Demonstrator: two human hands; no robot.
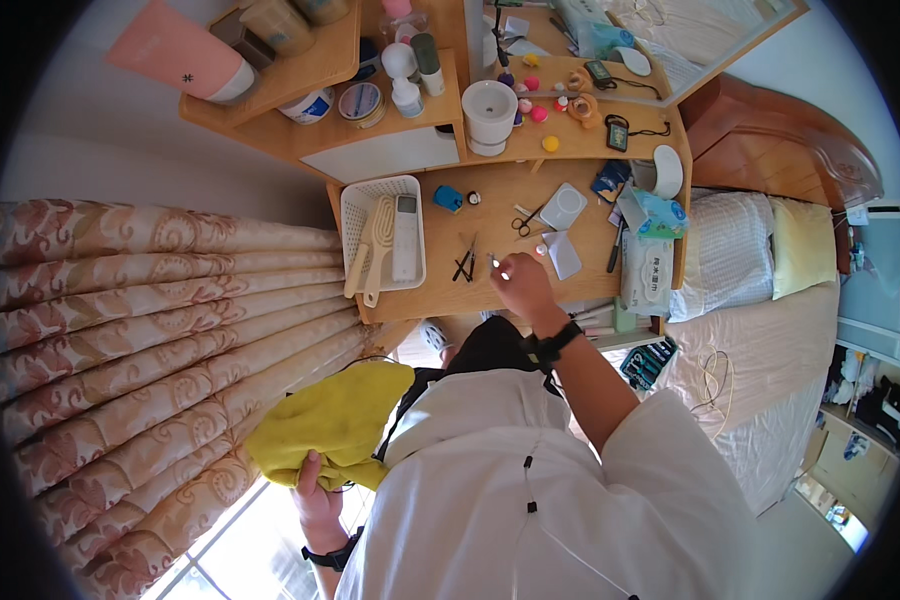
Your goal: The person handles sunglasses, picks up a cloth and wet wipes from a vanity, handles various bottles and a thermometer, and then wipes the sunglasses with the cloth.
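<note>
My left hand (318, 491) grips a yellow cloth item (337, 420), thumb pressed over its lower edge. The cloth bulges out beside my waist, and its far side is hidden. Over the front of the wooden desk (450, 296), the fingers of my right hand (526, 286) are pinched around a small shiny object (494, 262), too small to identify. Just left of that hand lie dark-handled pliers or tweezers (465, 262). Beyond it rest black-handled scissors (523, 223), a white square pad with a ring (564, 205) and a folded white paper (563, 255).
At the desk's left stands a white plastic basket (347, 206) holding a hairbrush (380, 232) and a remote control (404, 240). Wet wipes (647, 277) are stacked at the right edge. A shelf (420, 135) carries bottles, jars and a white cylindrical container (489, 112). Curtains (172, 315) hang left; a bed (750, 322) stands right.
</note>
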